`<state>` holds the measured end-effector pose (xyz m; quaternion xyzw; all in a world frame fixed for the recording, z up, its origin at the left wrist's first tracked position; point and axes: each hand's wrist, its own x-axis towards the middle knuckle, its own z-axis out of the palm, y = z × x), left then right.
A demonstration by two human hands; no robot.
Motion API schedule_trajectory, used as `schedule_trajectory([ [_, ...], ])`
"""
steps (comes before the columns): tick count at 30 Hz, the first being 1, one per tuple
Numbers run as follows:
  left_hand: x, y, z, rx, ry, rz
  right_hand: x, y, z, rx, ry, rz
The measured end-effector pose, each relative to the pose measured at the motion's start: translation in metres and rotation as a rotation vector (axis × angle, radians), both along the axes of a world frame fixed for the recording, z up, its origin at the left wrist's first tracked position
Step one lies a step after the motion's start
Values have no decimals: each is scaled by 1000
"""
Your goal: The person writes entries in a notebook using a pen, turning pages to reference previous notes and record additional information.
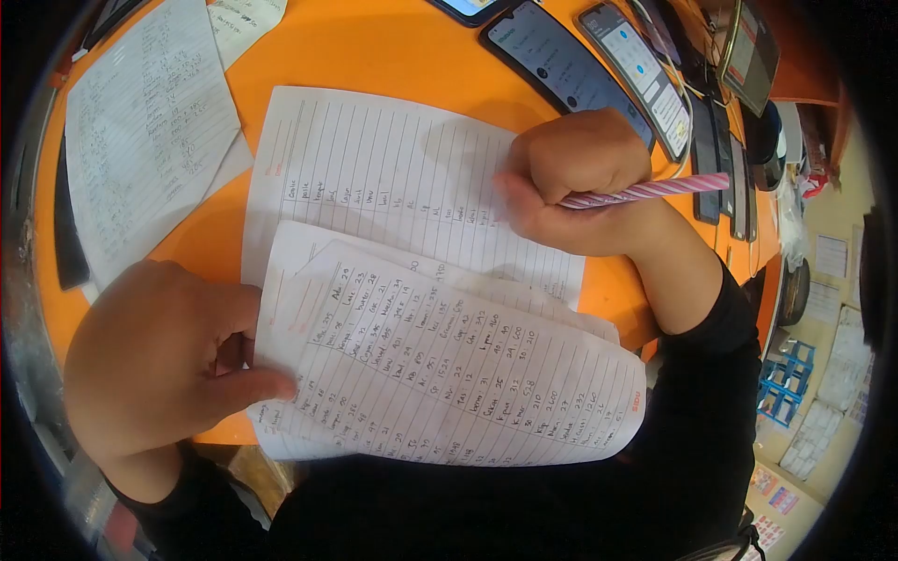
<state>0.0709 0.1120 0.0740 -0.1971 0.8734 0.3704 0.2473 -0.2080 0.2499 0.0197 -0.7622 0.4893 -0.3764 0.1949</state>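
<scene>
Right hand (582, 173) grips a pen (678, 187), apparently listing on ruled paper (374, 154); left hand (168, 360) pinches a written page (449, 365); the next line likely needs it clear.

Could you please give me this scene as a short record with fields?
Left hand: holds the left edge of the handwritten front page
Right hand: grips a pink striped pen over the lined back page
Pen tip: hidden
Surface: orange table
Upper right: several phones
Upper left: handwritten papers
</scene>
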Motion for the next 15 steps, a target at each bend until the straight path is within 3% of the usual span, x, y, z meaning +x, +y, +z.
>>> schedule_trajectory([
  [15,-2,-1,3,-14,-34,-8,2,0,-2,6,-64,-28],
])
